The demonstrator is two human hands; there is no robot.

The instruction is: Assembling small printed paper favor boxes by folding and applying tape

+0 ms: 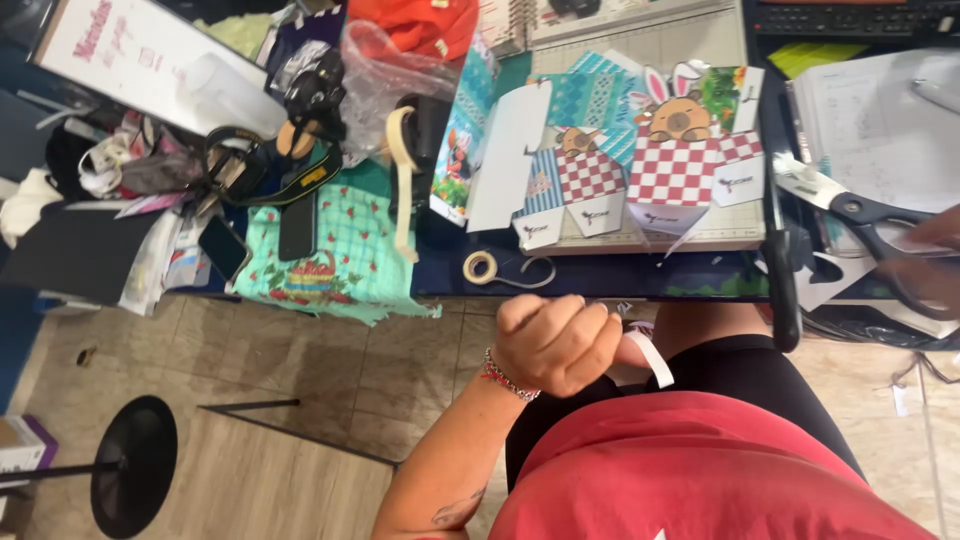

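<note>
My left hand [555, 345] is closed in a fist just in front of the desk edge, above my lap. A white paper strip [657, 362] sticks out of it to the right. My right hand [935, 258] is at the far right edge, blurred, with its fingers on the black handles of a pair of scissors [858, 210]. The scissors' blades point left over some papers. Between the hands, on a cutting mat [690, 40], stand paper cut-outs of red-and-white checked baskets [675, 170] with a bunny-eared animal.
A small roll of tape [481, 266] lies at the desk's front edge. Left of it are a green strawberry-print cloth [335, 265], a phone [225, 248] and a camera with a strap [315, 95]. A round black stand base [135, 465] rests on the floor at the lower left.
</note>
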